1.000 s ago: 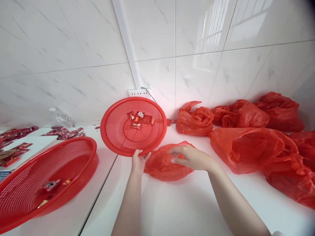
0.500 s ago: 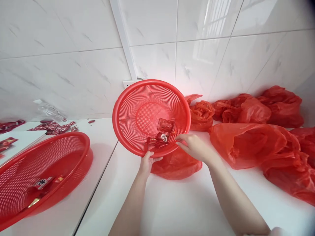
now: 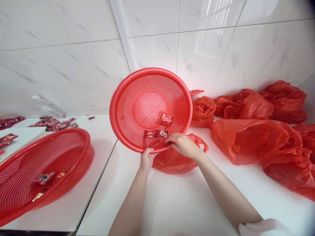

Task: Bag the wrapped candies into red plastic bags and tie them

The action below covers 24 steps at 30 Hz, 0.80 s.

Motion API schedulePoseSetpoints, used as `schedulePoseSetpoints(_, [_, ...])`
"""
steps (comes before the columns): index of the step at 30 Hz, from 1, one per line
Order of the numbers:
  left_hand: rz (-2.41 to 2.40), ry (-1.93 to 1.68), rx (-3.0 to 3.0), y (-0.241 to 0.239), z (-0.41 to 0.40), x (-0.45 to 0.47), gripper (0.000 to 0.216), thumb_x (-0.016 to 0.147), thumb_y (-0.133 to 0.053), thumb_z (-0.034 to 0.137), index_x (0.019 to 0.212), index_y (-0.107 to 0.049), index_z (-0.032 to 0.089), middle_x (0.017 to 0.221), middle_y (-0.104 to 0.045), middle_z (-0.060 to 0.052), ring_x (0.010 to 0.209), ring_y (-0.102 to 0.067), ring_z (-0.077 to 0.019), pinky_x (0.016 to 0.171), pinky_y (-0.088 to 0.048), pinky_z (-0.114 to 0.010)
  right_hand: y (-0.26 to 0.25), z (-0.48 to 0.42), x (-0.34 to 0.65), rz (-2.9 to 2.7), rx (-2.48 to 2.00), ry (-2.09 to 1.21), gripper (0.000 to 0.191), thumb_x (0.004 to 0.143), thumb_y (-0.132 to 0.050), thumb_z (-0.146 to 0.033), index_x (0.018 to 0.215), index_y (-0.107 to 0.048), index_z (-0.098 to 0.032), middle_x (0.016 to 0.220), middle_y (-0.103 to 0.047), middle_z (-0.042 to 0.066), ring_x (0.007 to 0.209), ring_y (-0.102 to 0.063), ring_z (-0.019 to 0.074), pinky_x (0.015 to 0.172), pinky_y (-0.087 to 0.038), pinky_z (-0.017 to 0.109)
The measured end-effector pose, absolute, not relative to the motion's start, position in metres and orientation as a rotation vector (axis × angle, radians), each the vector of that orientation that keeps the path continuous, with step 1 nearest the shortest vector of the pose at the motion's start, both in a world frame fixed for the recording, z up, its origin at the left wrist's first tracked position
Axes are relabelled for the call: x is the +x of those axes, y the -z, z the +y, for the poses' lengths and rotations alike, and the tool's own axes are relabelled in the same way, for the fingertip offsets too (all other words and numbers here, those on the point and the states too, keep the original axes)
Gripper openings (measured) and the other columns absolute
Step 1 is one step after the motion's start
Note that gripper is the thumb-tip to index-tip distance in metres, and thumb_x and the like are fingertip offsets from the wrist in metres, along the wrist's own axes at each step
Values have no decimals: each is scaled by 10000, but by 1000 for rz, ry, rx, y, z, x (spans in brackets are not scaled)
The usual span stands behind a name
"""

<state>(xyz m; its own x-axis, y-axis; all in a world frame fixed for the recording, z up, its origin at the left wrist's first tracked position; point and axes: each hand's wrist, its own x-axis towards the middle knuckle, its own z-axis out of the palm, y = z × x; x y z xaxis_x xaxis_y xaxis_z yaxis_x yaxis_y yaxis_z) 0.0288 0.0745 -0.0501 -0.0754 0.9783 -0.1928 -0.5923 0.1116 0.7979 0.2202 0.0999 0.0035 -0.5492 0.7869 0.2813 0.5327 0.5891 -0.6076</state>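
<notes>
From my end, the change is at the round red perforated plastic basket (image 3: 113, 108): a second ago the right hand (image 3: 183, 144) hung over the crumpled translucent red plastic bag (image 3: 174, 164), and now it reaches across the basket's near rim. The small shiny red-wrapped packets (image 3: 149, 134) have slid from mid-base towards the near right wall, so I judge them within that hand's easy reach. The left hand (image 3: 147, 159) pinches the near rim, thumb on top, holding the basket tilted above the white counter (image 3: 172, 196), its opening towards me. Inside I see a flat, glossy, squarish red packet (image 3: 164, 119), with smaller printed ones below it. The right hand's fingers are bunched together; whether they pinch a wrapper, I can't quite tell.
</notes>
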Motion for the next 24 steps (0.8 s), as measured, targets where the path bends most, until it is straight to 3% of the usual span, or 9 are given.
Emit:
schedulePoseSetpoints(2, [919, -1420, 554, 52, 75, 28, 340, 583, -620, 188, 902, -708, 108, 982, -733, -97, 1073, -628, -327, 916, -502, -447, -7, 103, 228, -2141, -1082, -735, 168, 905, -484, -254, 910, -643, -199, 836, -662, 24, 773, -590, 169, 744, -453, 284])
schedulePoseSetpoints(4, [947, -1425, 548, 54, 76, 28, 317, 575, -626, 192, 870, -706, 107, 966, -734, -99, 1068, -629, -328, 916, -502, -448, -10, 105, 237, -2035, -1112, -824, 234, 928, -461, -347, 826, -599, -187, 728, -625, -5, 661, -548, 142, 648, -424, 253])
schedulePoseSetpoints(8, [970, -1440, 533, 55, 77, 28, 269, 564, -632, 191, 811, -699, 110, 901, -736, -91, 1042, -637, -333, 906, -509, -463, -13, 109, 249, -2021, -1200, -841, 337, 963, -370, -363, 768, -577, -181, 664, -589, -14, 602, -515, 131, 604, -390, 245])
schedulePoseSetpoints(12, [973, -1444, 556, 52, 77, 29, 306, 565, -627, 190, 852, -699, 111, 932, -734, -95, 1057, -631, -340, 898, -516, -472, -10, 110, 248, -2052, -1266, -646, 236, 942, -434, -310, 938, -636, -188, 911, -664, 52, 827, -611, 180, 769, -446, 285])
schedulePoseSetpoints(17, [962, -1354, 607, 57, 70, 40, 294, 562, -621, 210, 839, -689, 137, 881, -732, -78, 1045, -640, -337, 860, -530, -465, 5, 109, 231, -2106, -1206, -446, 278, 951, -428, -277, 1175, -568, -187, 1166, -613, 114, 1080, -579, 216, 948, -429, 347])
schedulePoseSetpoints(21, [896, -1276, 621, 60, 63, 50, 262, 570, -621, 229, 811, -684, 146, 888, -731, -75, 1080, -625, -331, 861, -532, -440, 19, 110, 217, -2254, -1307, -361, 331, 906, -519, -249, 1222, -549, -154, 1192, -619, 148, 1154, -548, 265, 1064, -314, 457])
schedulePoseSetpoints(24, [919, -1277, 620, 59, 63, 51, 265, 561, -626, 217, 810, -680, 143, 878, -732, -74, 1073, -628, -335, 859, -532, -438, 19, 114, 218, -2030, -1336, -543, 264, 935, -452, -273, 1135, -588, -165, 1074, -667, 122, 1050, -610, 242, 1003, -386, 422])
